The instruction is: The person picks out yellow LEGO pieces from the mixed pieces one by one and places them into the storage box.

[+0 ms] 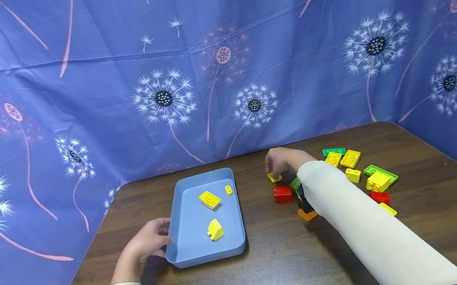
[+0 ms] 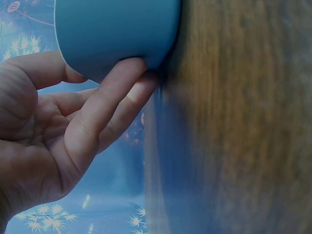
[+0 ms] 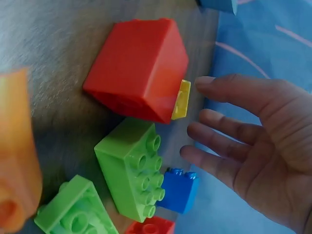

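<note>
A blue tray (image 1: 208, 258) holds three yellow pieces (image 1: 210, 199). At its left side is my left hand (image 1: 149, 239); in the left wrist view, fingers (image 2: 109, 90) of that hand (image 2: 63, 117) lie against the tray's outer wall (image 2: 117, 34), and one fingertip passes behind the rim. My right hand (image 1: 282, 159) reaches to a small yellow brick (image 1: 275, 178) behind a red brick (image 1: 283, 194). The right wrist view has this hand (image 3: 258, 136) with its fingers apart beside the yellow brick (image 3: 181, 100), which the red brick (image 3: 136, 63) partly hides; no contact shows.
Green bricks (image 3: 129, 170), a blue brick (image 3: 179, 191) and an orange brick (image 1: 307, 215) stand near the right hand. Farther right lie more bricks, including yellow ones (image 1: 351, 159), a green plate (image 1: 388, 174) and a red one (image 1: 380, 197). A patterned blue cloth (image 1: 206, 65) hangs behind the table.
</note>
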`<control>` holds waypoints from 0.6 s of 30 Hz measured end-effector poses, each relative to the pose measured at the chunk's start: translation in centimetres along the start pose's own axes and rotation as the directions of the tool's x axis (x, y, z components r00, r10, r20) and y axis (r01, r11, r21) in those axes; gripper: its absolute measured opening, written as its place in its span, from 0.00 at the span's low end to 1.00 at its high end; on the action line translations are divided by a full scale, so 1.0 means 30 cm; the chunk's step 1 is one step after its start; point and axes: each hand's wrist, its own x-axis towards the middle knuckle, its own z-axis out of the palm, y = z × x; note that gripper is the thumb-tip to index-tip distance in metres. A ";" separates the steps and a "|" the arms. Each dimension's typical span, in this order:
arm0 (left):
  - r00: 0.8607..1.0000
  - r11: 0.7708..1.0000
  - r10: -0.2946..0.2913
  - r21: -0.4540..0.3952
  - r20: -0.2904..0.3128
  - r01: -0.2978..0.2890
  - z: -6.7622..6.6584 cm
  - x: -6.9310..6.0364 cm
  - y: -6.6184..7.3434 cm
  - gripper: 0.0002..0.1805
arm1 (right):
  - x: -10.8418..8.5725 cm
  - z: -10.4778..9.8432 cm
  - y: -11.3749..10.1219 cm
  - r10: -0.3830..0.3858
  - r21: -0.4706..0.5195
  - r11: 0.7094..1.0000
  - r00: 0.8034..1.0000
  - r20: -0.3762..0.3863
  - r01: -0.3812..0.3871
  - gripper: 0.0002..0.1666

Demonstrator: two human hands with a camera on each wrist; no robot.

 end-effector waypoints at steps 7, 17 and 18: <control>1.000 1.000 0.000 0.014 -0.003 0.000 -0.001 0.011 0.007 0.31 | 0.013 0.003 0.030 0.069 -0.010 0.998 0.998 0.011 -0.069 0.16; 1.000 1.000 -0.013 -0.004 -0.005 0.013 0.001 0.007 0.000 0.31 | 0.028 0.028 0.009 -0.028 -0.112 0.993 0.999 -0.034 0.024 0.19; 1.000 1.000 -0.009 0.001 -0.001 0.009 -0.001 0.005 -0.001 0.31 | 0.029 0.029 0.005 -0.035 -0.114 0.993 0.999 -0.039 0.030 0.20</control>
